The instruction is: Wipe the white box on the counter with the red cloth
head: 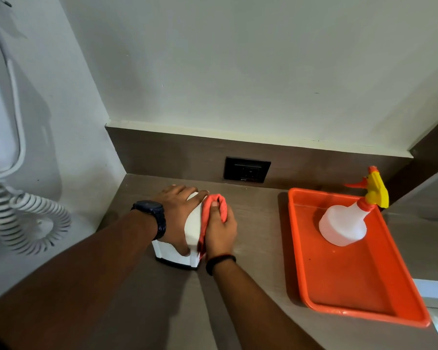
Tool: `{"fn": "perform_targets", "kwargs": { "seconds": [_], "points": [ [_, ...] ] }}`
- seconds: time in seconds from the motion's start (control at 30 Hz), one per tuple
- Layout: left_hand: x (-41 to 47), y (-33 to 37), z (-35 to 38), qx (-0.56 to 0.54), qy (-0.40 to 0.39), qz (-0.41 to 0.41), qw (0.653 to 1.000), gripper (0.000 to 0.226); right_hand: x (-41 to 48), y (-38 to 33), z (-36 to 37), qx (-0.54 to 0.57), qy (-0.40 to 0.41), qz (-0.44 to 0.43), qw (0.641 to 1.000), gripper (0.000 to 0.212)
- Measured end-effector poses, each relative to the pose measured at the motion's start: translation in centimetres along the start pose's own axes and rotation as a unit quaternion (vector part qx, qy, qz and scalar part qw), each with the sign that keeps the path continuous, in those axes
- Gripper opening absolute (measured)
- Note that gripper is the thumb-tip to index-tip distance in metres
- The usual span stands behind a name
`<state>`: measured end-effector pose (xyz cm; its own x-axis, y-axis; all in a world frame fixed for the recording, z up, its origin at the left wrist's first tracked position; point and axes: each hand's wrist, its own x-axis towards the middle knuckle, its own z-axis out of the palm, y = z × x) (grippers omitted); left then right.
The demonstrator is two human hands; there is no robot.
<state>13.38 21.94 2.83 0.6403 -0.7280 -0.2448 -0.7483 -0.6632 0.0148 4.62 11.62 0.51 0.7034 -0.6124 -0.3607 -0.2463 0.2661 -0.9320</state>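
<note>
White box (193,229) sits on the brown worktop (250,248) in the lower middle of the frame, near the back corner, with both hands on it. The left hand (178,210) lies over the top of the box, palm down and fingers spread, its thumb curled down the near face, so it clasps the box. A dark watch (152,210) is on that wrist. The right hand (220,229) is clenched around the red cloth (214,210), which is bunched and pressed against the right side of the box; a dark band (220,262) circles that wrist. To the right, well apart from the box, an orange tray (352,286) rests on the worktop. A white spray bottle (344,223) with a yellow and orange trigger head stands in the tray's far end. A black wall socket (247,169) is set in the brown backsplash behind the hands. At the far left of the frame a white handset (5,109) with a coiled cord (23,218) hangs on the wall
</note>
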Motion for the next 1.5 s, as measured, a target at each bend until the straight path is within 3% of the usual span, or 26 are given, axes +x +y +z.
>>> {"fn": "perform_targets", "kwargs": {
  "seconds": [0.07, 0.2, 0.27, 0.43, 0.53, 0.6, 0.73, 0.87, 0.97, 1.17, 1.23, 1.3, 1.43, 1.5],
  "points": [
    [0.1, 0.1, -0.1, 0.003, -0.007, -0.004, 1.000, 0.135, 0.0, 0.5, -0.1, 0.004, 0.004, 0.046, 0.999, 0.036],
    [0.2, 0.0, 0.0, -0.005, -0.003, -0.005, 1.000, 0.136, -1.6, 2.1, -1.6, 0.057, -0.036, 0.115, 0.991, 0.017],
    [0.1, -0.1, 0.1, -0.010, -0.001, -0.008, 1.000, 0.136, -1.6, 2.4, -2.6, 0.102, -0.055, 0.141, 0.983, 0.023],
    [0.2, 0.3, -0.3, -0.007, -0.028, -0.011, 1.000, 0.139, -1.5, 0.6, -5.5, 0.250, -0.115, 0.253, 0.928, 0.026],
    [0.1, 0.5, -1.5, -0.014, -0.068, -0.018, 0.997, 0.147, -0.6, -0.7, -7.9, 0.304, -0.110, 0.229, 0.918, 0.038],
    [0.2, 1.1, -2.7, -0.028, -0.096, -0.020, 0.995, 0.157, 0.7, -2.2, -10.4, 0.297, -0.061, 0.168, 0.938, 0.039],
    [2.0, 5.8, -4.9, -0.096, -0.040, 0.016, 0.994, 0.158, 3.6, -5.0, -18.1, 0.128, 0.037, -0.030, 0.991, 0.016],
    [5.0, 14.2, -4.1, -0.194, 0.026, 0.085, 0.977, 0.137, 5.5, -4.8, -24.9, -0.138, 0.080, -0.136, 0.978, 0.013],
    [7.0, 19.4, -1.8, -0.189, 0.008, 0.109, 0.976, 0.134, 6.7, -2.8, -27.3, -0.328, 0.046, -0.160, 0.930, 0.019],
    [9.0, 22.3, 2.9, -0.113, -0.066, 0.092, 0.987, 0.149, 8.4, 1.6, -27.1, -0.601, -0.086, -0.140, 0.782, 0.043],
    [9.3, 22.5, 3.6, -0.112, -0.071, 0.094, 0.987, 0.150, 8.7, 2.7, -27.0, -0.647, -0.095, -0.141, 0.743, 0.050],
    [9.5, 22.5, 3.9, -0.103, -0.073, 0.092, 0.988, 0.151, 9.0, 3.2, -26.9, -0.662, -0.101, -0.144, 0.729, 0.053],
    [9.4, 22.5, 3.3, -0.105, -0.068, 0.091, 0.988, 0.147, 8.4, 1.9, -27.1, -0.627, -0.102, -0.141, 0.759, 0.059],
    [8.8, 22.6, 3.0, -0.108, -0.056, 0.096, 0.988, 0.144, 7.4, 0.9, -27.1, -0.543, -0.036, -0.172, 0.821, 0.053]
  ]
}}
